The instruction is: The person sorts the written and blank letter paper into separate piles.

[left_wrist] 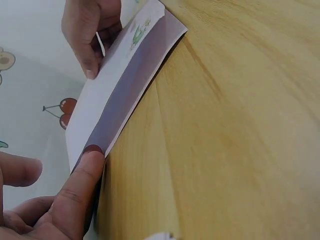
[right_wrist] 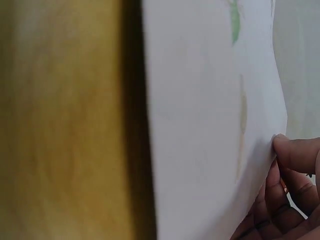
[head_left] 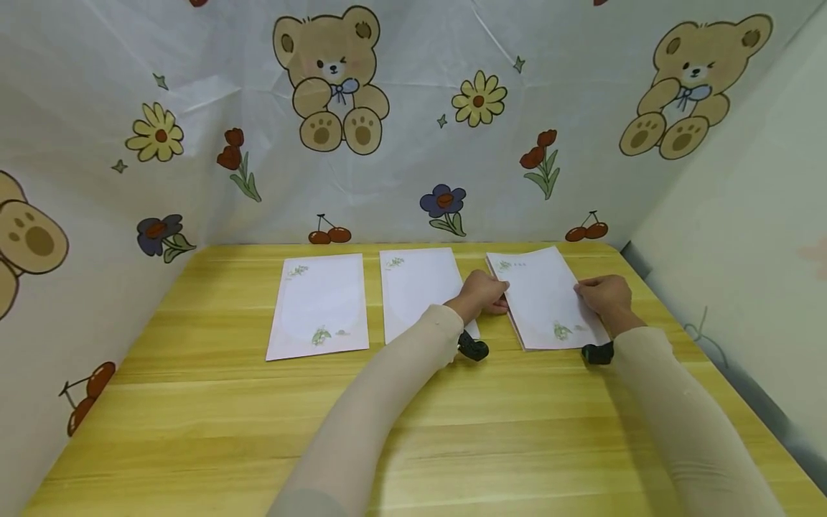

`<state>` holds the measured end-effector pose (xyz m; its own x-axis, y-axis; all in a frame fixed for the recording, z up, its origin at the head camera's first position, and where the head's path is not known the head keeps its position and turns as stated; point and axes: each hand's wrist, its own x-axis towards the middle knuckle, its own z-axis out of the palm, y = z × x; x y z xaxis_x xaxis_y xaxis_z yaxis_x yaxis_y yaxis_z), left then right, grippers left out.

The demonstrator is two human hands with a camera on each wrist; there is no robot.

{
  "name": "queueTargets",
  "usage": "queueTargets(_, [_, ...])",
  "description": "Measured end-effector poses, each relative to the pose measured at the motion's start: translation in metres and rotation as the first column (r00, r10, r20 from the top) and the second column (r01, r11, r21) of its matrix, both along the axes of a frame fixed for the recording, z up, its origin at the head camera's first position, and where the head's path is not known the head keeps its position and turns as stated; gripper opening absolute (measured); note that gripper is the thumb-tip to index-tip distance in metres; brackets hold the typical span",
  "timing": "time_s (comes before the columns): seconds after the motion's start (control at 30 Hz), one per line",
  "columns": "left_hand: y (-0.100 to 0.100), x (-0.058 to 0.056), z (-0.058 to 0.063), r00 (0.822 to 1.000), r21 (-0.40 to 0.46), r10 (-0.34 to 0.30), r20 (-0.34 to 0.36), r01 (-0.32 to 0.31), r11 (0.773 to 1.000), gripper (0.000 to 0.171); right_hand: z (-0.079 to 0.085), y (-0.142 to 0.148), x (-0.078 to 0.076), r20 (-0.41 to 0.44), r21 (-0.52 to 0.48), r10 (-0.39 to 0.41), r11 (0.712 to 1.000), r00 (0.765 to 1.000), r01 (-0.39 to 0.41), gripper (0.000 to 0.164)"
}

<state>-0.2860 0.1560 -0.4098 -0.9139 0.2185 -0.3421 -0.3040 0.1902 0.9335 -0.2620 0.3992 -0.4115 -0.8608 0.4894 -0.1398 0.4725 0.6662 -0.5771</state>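
Note:
A printed sheet of white paper [head_left: 543, 298] with green plant motifs lies at the right, on top of more paper. Its top layer is raised from the layer below, with a gap along the near edge in the left wrist view. My right hand [head_left: 606, 296] pinches the right edge of this top sheet between thumb and fingers [right_wrist: 295, 155]. At the left edge is my left hand [head_left: 483, 291]; one extended finger [left_wrist: 82, 185] touches the paper at the gap, while another digit stands apart from it. How many sheets are beneath is hidden.
Two similar printed sheets lie to the left, a middle sheet [head_left: 416, 287] partly under my left forearm and a far-left sheet [head_left: 323, 305]. The wooden table [head_left: 504, 445] meets a patterned cloth [head_left: 400, 187] behind and a pale wall [head_left: 743, 237] at right.

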Motion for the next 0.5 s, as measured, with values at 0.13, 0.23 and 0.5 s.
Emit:
queueTargets(0.13, [-0.007, 0.002, 0.004, 0.999, 0.0, 0.017, 0.033, -0.017, 1.0, 0.024, -0.003, -0.002, -0.003, 0.015, 0.0, -0.006, 1.0, 1.0, 0.006, 0.041])
queueTargets(0.23, [-0.011, 0.002, 0.005, 0.999, -0.012, 0.031, 0.043, -0.031, 0.999, 0.025, -0.006, -0.005, -0.006, 0.036, -0.009, -0.015, 1.0, 0.999, 0.015, 0.041])
queueTargets(0.5, [-0.029, 0.003, 0.011, 0.999, -0.005, 0.002, 0.038, -0.002, 1.0, 0.027, -0.004, -0.015, -0.008, 0.083, 0.02, 0.003, 1.0, 0.997, -0.005, 0.043])
